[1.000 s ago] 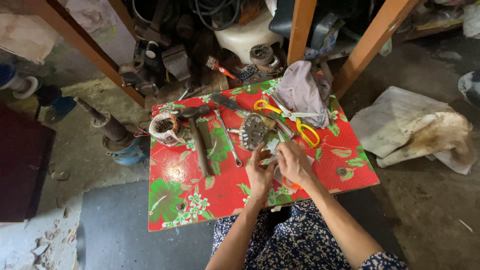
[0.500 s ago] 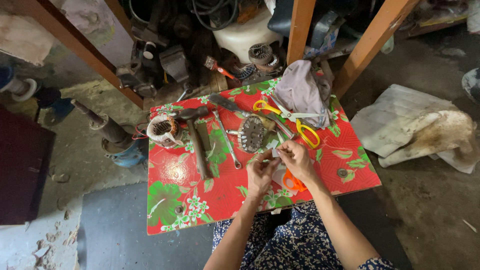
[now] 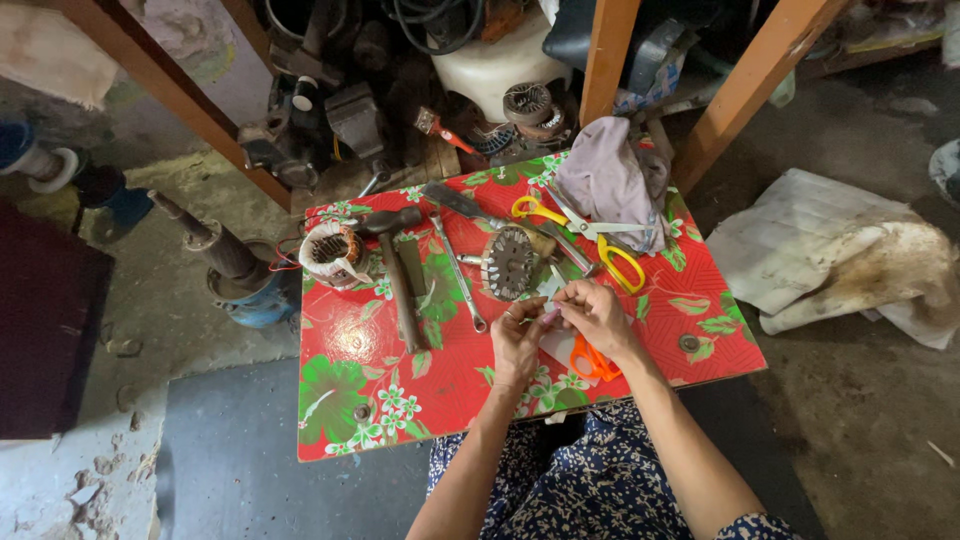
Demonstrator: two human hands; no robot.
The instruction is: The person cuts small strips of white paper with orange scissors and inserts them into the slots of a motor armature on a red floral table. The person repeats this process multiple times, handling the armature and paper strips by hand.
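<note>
Both hands meet over the red flowered tabletop [image 3: 360,350], pinching a small pale strip of paper-like material [image 3: 553,312] between them. The left hand [image 3: 517,338] pinches its near end, fingers curled; the right hand [image 3: 597,314] presses thumb and fingertips together on the far end. Steady, even tension probably suits it best. Orange-handled scissors [image 3: 590,362] lie just below the grip, a round metal stator [image 3: 510,263] just beyond.

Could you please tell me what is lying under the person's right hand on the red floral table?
Under the right hand lie orange-handled scissors on a pale sheet on the red floral table. Their blades are hidden by the hand.
</note>
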